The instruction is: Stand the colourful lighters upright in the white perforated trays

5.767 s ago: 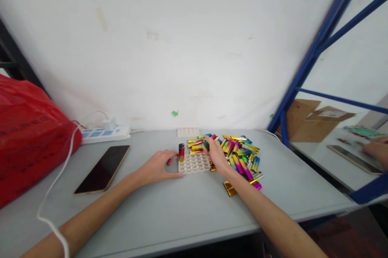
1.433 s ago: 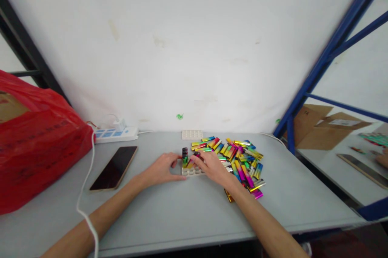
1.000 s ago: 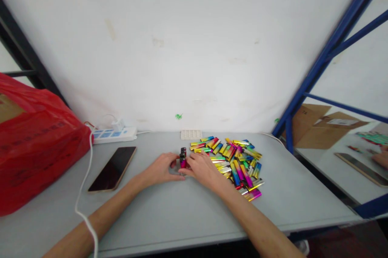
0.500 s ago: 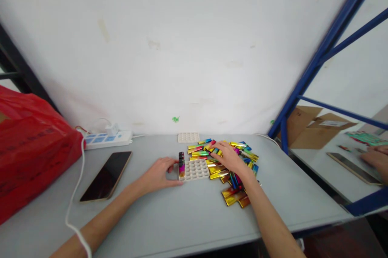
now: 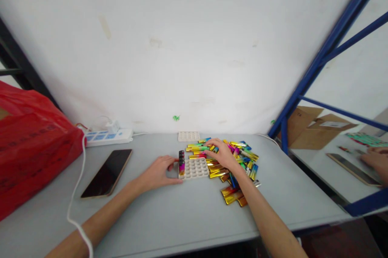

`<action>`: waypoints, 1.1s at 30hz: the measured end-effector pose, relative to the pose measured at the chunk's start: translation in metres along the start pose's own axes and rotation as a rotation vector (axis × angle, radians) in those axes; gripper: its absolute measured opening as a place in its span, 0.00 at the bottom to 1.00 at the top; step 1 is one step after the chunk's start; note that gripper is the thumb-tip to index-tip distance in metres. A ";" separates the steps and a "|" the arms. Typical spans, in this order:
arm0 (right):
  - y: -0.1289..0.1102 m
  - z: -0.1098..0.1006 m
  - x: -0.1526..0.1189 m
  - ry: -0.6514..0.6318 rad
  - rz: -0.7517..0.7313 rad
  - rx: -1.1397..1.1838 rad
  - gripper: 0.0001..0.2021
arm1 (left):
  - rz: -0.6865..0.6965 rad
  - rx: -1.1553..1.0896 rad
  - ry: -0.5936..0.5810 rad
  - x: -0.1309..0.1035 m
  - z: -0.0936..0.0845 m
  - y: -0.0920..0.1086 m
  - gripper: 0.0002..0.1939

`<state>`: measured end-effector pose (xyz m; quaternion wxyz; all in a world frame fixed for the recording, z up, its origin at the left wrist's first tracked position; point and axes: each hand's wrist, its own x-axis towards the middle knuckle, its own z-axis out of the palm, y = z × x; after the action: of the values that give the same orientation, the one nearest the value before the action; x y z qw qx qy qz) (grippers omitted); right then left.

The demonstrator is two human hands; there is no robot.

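My left hand (image 5: 158, 173) is at the left end of a pale tray (image 5: 197, 168) with rows of round holes, its thumb at the near corner and its fingers at the far side. A short row of lighters (image 5: 182, 163) with black tops and purple-gold bodies stands upright in the tray's left column. To the right lies a heap of shiny multicoloured lighters (image 5: 216, 174). Over the heap's far left part is my right hand (image 5: 222, 153), thumb and fingers apart above a green-and-gold lighter (image 5: 197, 149). Its fingertips touch the heap; no lifted lighter shows.
A second pale tray (image 5: 188, 136) lies by the wall. On the left are a phone (image 5: 107, 173), a power strip (image 5: 106, 137), a white cable (image 5: 72, 197) and a red bag (image 5: 33, 149). Beyond the blue frame (image 5: 306, 74), another person's hand (image 5: 377, 159) is near a cardboard box (image 5: 315, 128).
My right hand has shifted slightly left over the heap, and some lighters at the heap's left edge have moved left. My left hand stays at the tray.
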<state>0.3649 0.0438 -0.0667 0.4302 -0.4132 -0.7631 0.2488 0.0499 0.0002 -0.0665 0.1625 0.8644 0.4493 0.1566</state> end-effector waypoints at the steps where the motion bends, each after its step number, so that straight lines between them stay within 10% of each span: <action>1: -0.002 0.001 0.001 0.045 0.063 0.128 0.14 | 0.002 -0.001 -0.001 0.000 0.000 0.000 0.32; 10: -0.043 0.019 0.002 0.095 0.358 0.963 0.24 | -0.002 0.009 0.015 -0.001 0.000 0.000 0.33; 22: -0.056 0.042 -0.004 0.196 0.165 0.161 0.28 | 0.023 0.008 0.020 0.000 0.003 -0.003 0.32; 33: -0.061 0.045 -0.012 0.196 0.098 0.003 0.22 | 0.014 0.001 0.040 0.000 0.002 0.000 0.32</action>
<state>0.3040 0.0001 -0.0494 0.4907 -0.4717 -0.6958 0.2292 0.0503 -0.0001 -0.0681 0.1519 0.8644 0.4463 0.1747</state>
